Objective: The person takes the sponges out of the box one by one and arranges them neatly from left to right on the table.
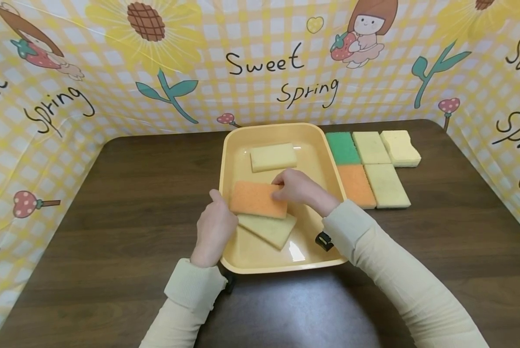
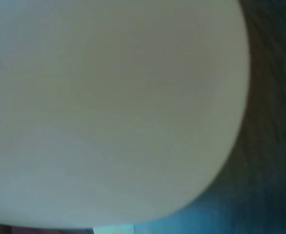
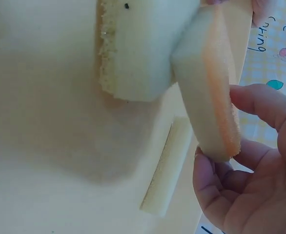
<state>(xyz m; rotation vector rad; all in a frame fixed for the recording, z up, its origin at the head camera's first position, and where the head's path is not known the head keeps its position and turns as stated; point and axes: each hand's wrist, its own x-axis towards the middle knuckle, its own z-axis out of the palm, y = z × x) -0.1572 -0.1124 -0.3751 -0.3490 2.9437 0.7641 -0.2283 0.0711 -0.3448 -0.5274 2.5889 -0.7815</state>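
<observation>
My right hand (image 1: 301, 187) pinches an orange-topped sponge (image 1: 257, 199) by its right end, thumb on the orange face and fingers beneath in the right wrist view. The sponge is tilted over a yellow tray (image 1: 281, 265). Partly under it, a pale yellow sponge (image 1: 270, 229) lies askew in the tray. Another pale sponge (image 1: 274, 157) lies toward the tray's far end. At the left rim, my left hand (image 1: 214, 224) grips the tray, thumb outside; its other fingers are mostly hidden. A pale, blurred tray wall (image 2: 123, 112) fills most of the left wrist view.
Right of the tray, sponges lie in two rows: a green one (image 1: 343, 148), an orange one (image 1: 356, 186), pale ones (image 1: 387, 186) and a notched one (image 1: 400, 147). The dark wooden table (image 1: 155, 193) meets a patterned cloth (image 1: 260, 87) behind.
</observation>
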